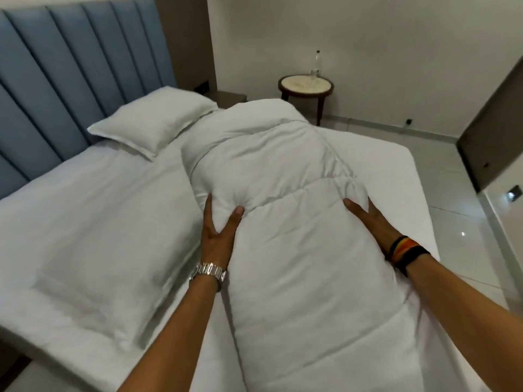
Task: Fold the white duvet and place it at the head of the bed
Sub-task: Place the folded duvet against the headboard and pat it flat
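The white duvet [283, 199] lies folded into a long thick strip that runs across the bed [85, 222] from the near edge to the far side. My left hand [219, 230], with a metal watch at the wrist, grips the strip's left edge, thumb on top and fingers tucked under. My right hand [373, 222], with dark bands at the wrist, clasps the strip's right edge at the same height. The blue padded headboard [56, 80] stands at the left, with a white pillow [152, 117] in front of it and a second pillow [93, 278] nearer to me.
A round side table [305, 86] with a glass bottle [316, 63] stands by the far wall beyond the bed. A low bedside unit [230, 97] sits beside the headboard. Pale tiled floor [467, 222] runs along the bed's right side, and a dark cabinet [492, 131] is at the right.
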Motion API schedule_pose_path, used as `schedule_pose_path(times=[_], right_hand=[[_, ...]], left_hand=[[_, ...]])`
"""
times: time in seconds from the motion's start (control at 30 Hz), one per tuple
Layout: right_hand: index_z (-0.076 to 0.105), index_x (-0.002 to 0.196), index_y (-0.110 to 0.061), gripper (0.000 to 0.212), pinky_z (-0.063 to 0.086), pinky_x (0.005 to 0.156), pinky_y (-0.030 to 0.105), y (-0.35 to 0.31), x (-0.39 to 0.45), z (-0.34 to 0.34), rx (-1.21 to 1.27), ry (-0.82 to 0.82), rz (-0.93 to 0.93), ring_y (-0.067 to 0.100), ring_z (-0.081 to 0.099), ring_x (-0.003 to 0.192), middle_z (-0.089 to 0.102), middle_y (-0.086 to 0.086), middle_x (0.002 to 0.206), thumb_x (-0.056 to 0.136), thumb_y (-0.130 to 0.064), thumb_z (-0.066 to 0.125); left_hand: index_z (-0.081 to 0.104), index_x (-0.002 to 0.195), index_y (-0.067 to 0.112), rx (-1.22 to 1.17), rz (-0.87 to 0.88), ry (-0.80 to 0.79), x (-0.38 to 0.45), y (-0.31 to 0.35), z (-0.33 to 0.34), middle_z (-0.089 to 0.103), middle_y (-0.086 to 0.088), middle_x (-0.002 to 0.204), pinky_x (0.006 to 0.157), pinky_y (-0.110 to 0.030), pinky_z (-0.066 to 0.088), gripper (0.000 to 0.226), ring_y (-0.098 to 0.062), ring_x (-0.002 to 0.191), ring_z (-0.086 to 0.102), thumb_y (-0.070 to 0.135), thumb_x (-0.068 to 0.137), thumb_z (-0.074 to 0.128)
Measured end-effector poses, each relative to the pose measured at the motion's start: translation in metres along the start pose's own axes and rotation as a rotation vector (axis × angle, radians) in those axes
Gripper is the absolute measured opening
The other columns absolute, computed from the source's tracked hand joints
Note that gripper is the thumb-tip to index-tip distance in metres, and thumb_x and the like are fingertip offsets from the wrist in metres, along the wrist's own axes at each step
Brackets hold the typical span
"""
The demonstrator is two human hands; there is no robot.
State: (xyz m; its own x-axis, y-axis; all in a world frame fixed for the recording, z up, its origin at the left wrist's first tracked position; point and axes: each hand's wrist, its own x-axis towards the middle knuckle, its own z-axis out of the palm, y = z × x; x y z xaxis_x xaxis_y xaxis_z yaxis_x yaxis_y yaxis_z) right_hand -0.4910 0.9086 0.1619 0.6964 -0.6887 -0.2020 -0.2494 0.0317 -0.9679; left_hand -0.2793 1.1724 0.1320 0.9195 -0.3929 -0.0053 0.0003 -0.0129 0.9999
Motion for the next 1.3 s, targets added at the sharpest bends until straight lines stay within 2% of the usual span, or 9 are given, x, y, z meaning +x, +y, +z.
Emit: schedule_pose_path(times=[0.13, 0.23, 0.43, 0.67, 0.77, 0.9, 1.1, 1.2, 1.3], right_hand=[[0.049, 0.134, -0.067, 0.068, 0.053, 0.071, 0.005, -0.036, -0.023, 0.101, 0.123, 0.158, -0.035, -0.013, 0.066, 0.105, 0.065, -0.038, 0.123, 0.073, -0.078, 0.077], [0.050, 0.118, -0.076, 0.055, 0.053, 0.072, 0.007, -0.054, -0.024, 0.182, 0.176, 0.232, -0.054, -0.019, 0.065, 0.099, 0.065, -0.044, 0.114, 0.070, -0.080, 0.077], [0.041, 0.109, -0.084, 0.061, 0.047, 0.082, 0.018, -0.075, -0.011, 0.341, 0.252, 0.323, -0.095, -0.018, 0.055, 0.101, 0.054, -0.044, 0.112, 0.059, -0.088, 0.076], [0.036, 0.154, -0.052, 0.109, 0.041, 0.107, 0.029, -0.092, 0.026, 0.510, 0.304, 0.333, -0.086, 0.011, 0.050, 0.133, 0.050, -0.022, 0.146, 0.059, -0.085, 0.079], [0.039, 0.151, -0.051, 0.109, 0.043, 0.099, 0.025, -0.113, 0.062, 0.577, 0.292, 0.344, -0.077, 0.012, 0.052, 0.130, 0.056, -0.024, 0.134, 0.056, -0.087, 0.078], [0.040, 0.156, -0.042, 0.097, 0.042, 0.116, 0.039, -0.140, 0.141, 0.685, 0.304, 0.396, -0.133, 0.015, 0.052, 0.137, 0.052, -0.010, 0.152, 0.072, -0.073, 0.080], [0.040, 0.157, -0.040, 0.096, 0.039, 0.117, 0.030, -0.179, 0.265, 0.850, 0.436, 0.410, -0.179, 0.000, 0.051, 0.136, 0.052, -0.019, 0.152, 0.076, -0.062, 0.085], [0.033, 0.159, -0.042, 0.109, 0.035, 0.121, 0.037, -0.164, 0.318, 0.924, 0.489, 0.430, -0.093, 0.004, 0.047, 0.141, 0.047, -0.019, 0.156, 0.069, -0.067, 0.088], [0.009, 0.165, -0.039, 0.121, 0.033, 0.123, 0.042, -0.118, 0.345, 0.979, 0.403, 0.304, 0.175, 0.020, 0.039, 0.149, 0.034, -0.012, 0.163, 0.074, -0.066, 0.084]], left_hand=[[0.034, 0.154, 0.048, 0.097, 0.077, -0.206, 0.094, 0.043, -0.072, 0.045, 0.017, 0.151, 0.109, -0.022, 0.037, 0.090, -0.006, 0.134, 0.046, 0.065, 0.077, 0.078], [0.034, 0.150, 0.056, 0.146, 0.074, -0.297, 0.152, 0.072, -0.132, 0.046, 0.021, 0.146, 0.100, -0.023, 0.037, 0.092, -0.004, 0.127, 0.046, 0.075, 0.070, 0.076], [0.033, 0.152, 0.055, 0.260, 0.106, -0.341, 0.240, 0.096, -0.256, 0.038, 0.012, 0.160, 0.102, -0.023, 0.032, 0.098, -0.008, 0.136, 0.041, 0.079, 0.067, 0.075], [0.034, 0.153, 0.052, 0.354, 0.114, -0.344, 0.337, 0.093, -0.388, 0.038, 0.009, 0.161, 0.106, -0.026, 0.033, 0.100, -0.016, 0.145, 0.039, 0.081, 0.066, 0.074], [0.032, 0.153, 0.054, 0.378, 0.112, -0.361, 0.399, 0.095, -0.434, 0.035, 0.008, 0.163, 0.111, -0.031, 0.032, 0.103, -0.019, 0.146, 0.036, 0.084, 0.063, 0.072], [0.030, 0.150, 0.058, 0.437, 0.112, -0.393, 0.519, 0.097, -0.498, 0.031, 0.009, 0.164, 0.108, -0.029, 0.029, 0.108, -0.019, 0.147, 0.033, 0.091, 0.054, 0.067], [0.029, 0.158, 0.042, 0.521, 0.183, -0.442, 0.710, 0.107, -0.595, 0.032, 0.012, 0.164, 0.119, -0.031, 0.026, 0.119, -0.009, 0.145, 0.034, 0.093, 0.057, 0.065], [0.023, 0.156, 0.055, 0.622, 0.093, -0.471, 0.785, 0.088, -0.637, 0.028, 0.013, 0.165, 0.111, -0.028, 0.023, 0.106, -0.011, 0.145, 0.032, 0.094, 0.064, 0.058], [0.017, 0.155, 0.059, 0.729, -0.013, -0.519, 0.820, 0.026, -0.672, 0.020, 0.010, 0.169, 0.114, -0.030, 0.019, 0.095, -0.019, 0.152, 0.023, 0.095, 0.072, 0.047]])
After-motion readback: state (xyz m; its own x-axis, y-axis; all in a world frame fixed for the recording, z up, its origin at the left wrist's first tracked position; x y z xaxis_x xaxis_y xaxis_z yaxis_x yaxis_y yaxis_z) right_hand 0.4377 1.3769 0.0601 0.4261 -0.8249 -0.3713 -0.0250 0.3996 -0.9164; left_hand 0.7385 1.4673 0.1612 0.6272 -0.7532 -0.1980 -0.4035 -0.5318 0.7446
